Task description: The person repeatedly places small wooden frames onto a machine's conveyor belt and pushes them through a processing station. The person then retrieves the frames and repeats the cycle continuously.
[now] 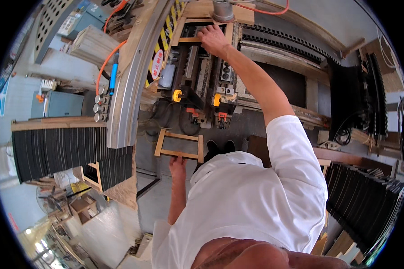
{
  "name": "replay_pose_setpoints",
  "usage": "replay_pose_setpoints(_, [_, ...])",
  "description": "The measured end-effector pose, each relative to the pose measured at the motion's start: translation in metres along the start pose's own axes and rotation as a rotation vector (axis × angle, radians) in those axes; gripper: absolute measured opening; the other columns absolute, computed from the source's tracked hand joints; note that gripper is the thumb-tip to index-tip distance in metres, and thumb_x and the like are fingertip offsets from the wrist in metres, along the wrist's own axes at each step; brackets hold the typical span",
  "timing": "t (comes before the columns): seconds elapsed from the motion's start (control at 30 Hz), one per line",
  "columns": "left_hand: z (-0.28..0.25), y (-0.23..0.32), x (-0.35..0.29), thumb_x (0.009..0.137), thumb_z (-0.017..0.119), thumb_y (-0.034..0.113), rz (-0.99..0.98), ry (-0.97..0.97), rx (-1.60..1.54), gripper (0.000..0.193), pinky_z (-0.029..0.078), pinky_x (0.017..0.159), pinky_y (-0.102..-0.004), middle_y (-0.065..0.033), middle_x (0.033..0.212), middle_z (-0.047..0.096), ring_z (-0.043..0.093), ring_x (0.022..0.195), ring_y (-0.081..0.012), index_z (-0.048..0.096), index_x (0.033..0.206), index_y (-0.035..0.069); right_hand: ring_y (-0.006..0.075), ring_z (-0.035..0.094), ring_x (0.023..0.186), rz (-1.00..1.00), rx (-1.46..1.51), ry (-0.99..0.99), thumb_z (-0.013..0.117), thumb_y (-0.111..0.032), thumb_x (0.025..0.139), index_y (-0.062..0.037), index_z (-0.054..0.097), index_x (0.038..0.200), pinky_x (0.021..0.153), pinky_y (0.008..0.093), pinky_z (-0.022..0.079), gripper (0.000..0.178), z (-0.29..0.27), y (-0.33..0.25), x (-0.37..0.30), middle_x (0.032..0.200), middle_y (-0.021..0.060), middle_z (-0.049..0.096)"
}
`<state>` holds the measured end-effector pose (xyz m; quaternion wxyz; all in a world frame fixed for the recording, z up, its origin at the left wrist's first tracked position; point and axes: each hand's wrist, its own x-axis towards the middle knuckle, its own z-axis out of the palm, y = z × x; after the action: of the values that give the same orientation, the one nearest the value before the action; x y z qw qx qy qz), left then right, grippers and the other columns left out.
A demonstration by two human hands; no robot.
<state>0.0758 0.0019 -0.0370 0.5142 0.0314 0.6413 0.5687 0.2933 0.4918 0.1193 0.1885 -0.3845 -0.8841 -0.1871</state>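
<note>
The left hand [178, 165] has its grip clamped on the near rail of a small open wooden frame [179, 144], held low in front of the machine [202, 85]. The frame looks light, stiff and thin-railed, best taken by a rail. The right hand [213, 38] lies flat, fingers spread, on another wooden frame [191, 39] atop the machine. Left of the machine stand stacks of dark panels [63, 150].

my right arm stretches far forward, almost straight, and my right hand [213, 39] lies palm down with fingers spread. my left arm hangs low and bent, my left hand [178, 165] curled in a grip.
</note>
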Motion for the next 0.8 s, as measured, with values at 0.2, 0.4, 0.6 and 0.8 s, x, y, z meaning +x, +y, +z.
replay_pose_setpoints(0.2, [0.011,0.005,-0.011,0.094,0.063,0.013,0.054,0.032,-0.016,0.022,0.048,0.083,-0.0313,-0.0013,0.103,0.061,0.058,0.092,-0.0146,0.059,0.114,0.005,0.0288,0.055,0.106,-0.013,0.003,-0.034,0.065,-0.016,0.081,-0.0069,0.065,0.108,0.093,0.0423,0.040,0.028,-0.002,0.004,0.001,0.115,0.0130,0.062])
replay_pose_setpoints(0.4, [0.009,0.006,-0.015,0.093,0.062,0.013,0.088,0.036,0.007,0.018,0.047,0.080,-0.0295,0.0010,0.103,0.061,0.056,0.091,-0.0118,0.061,0.110,0.007,0.0297,0.050,0.117,-0.010,-0.020,-0.089,0.072,-0.026,0.079,-0.0091,0.064,0.115,0.099,0.0442,0.037,0.041,-0.009,0.003,0.002,0.125,0.0110,0.058])
replay_pose_setpoints(0.6, [0.012,0.006,-0.029,0.093,0.061,0.012,0.109,0.139,0.031,0.020,0.046,0.081,-0.0288,0.0003,0.104,0.061,0.056,0.094,-0.0114,0.062,0.113,0.006,0.0299,0.049,0.118,-0.016,0.006,-0.115,0.073,-0.029,0.079,-0.0109,0.064,0.116,0.099,0.0444,0.036,0.042,-0.008,0.005,0.001,0.125,0.0112,0.058])
replay_pose_setpoints(0.8, [-0.008,0.004,-0.049,0.094,0.058,0.010,0.145,0.193,0.063,0.022,0.047,0.079,-0.0275,-0.0008,0.107,0.063,0.058,0.093,-0.0121,0.063,0.115,0.005,0.0308,0.048,0.122,0.020,0.032,-0.143,0.073,-0.031,0.079,-0.0078,0.063,0.115,0.101,0.0461,0.036,0.043,-0.011,0.001,0.002,0.128,0.0102,0.057])
